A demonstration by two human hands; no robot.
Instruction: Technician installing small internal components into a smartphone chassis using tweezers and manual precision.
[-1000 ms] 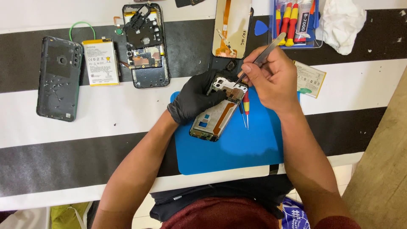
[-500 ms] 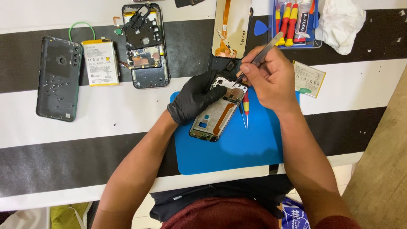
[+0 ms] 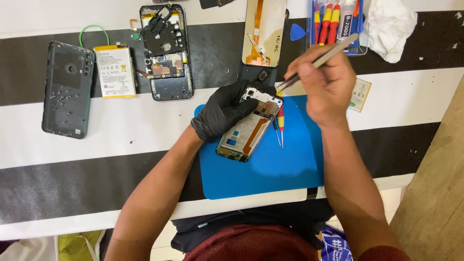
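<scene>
My left hand (image 3: 224, 110), in a black glove, grips the top end of an opened phone frame (image 3: 249, 125) that lies tilted on a blue work mat (image 3: 270, 169). My right hand (image 3: 326, 84) is bare and pinches metal tweezers (image 3: 316, 60). The tweezer tips point at the frame's upper right corner, just above it. Two small screwdrivers (image 3: 280, 123) lie on the mat right beside the frame.
On the black-and-white striped table (image 3: 96, 145) lie a dark green back cover (image 3: 66, 89), a battery (image 3: 115, 71), a second opened phone (image 3: 166, 50), a display panel with orange flex cable (image 3: 263, 31), a blue pick (image 3: 297, 32), a tool tray (image 3: 338, 21) and a white cloth (image 3: 391, 26).
My right hand has lifted the tweezers slightly up and to the right of the frame's top corner. My left hand stays on the frame.
</scene>
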